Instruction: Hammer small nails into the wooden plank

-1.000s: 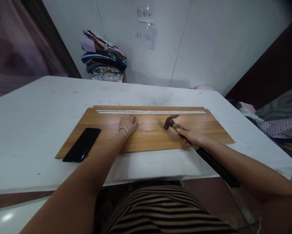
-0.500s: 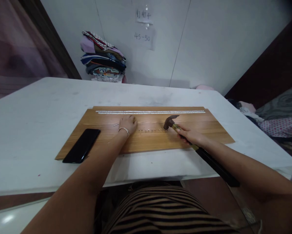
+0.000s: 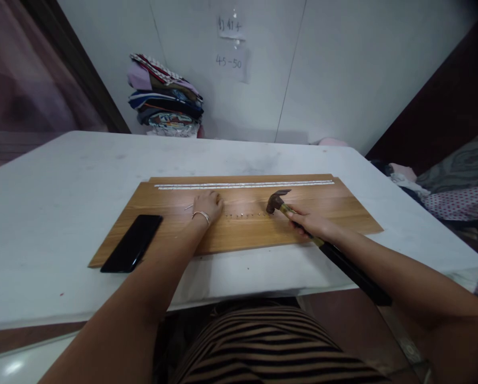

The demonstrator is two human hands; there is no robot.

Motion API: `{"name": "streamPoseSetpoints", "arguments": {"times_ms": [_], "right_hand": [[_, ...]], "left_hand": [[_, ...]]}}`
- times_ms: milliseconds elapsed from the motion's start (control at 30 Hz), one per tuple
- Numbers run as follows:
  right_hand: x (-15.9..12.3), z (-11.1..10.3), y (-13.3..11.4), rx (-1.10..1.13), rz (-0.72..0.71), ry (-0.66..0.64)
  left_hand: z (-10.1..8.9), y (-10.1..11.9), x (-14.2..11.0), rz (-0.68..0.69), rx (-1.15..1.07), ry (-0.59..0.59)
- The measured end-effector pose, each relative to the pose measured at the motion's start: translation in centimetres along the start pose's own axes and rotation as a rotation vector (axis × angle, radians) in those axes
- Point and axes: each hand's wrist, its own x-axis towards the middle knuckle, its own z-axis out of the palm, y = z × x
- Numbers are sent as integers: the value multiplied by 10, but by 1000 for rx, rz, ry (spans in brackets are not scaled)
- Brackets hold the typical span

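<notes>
The hammer (image 3: 276,202), gripped by the right hand's (image 3: 309,223) closed fingers, sits by the nail row (image 3: 242,215) on the board (image 3: 239,236). The left hand (image 3: 207,205) rests curled, hold unclear. Neither has noticeably moved, suggesting a pause in hammering

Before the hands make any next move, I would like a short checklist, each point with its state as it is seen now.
1. Hammer gripped: ok, the right hand is closed around its handle.
2. Left hand away from the hammer head: ok, a gap lies between them.
3. Board lying flat on the table: ok, as far as this view shows.
4. Phone off the board: not ok, it lies on the board's left part.
5. Something held in the left hand: cannot tell, the fingertips are hidden.
6. Small nails standing straight: cannot tell, too small.
</notes>
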Motion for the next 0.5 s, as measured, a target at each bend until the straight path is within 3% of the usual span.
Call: {"name": "streamPoseSetpoints", "arguments": {"times_ms": [500], "right_hand": [[-1,2,-4,-28,2,15]], "left_hand": [[1,-1,1,13,25,-14]]}}
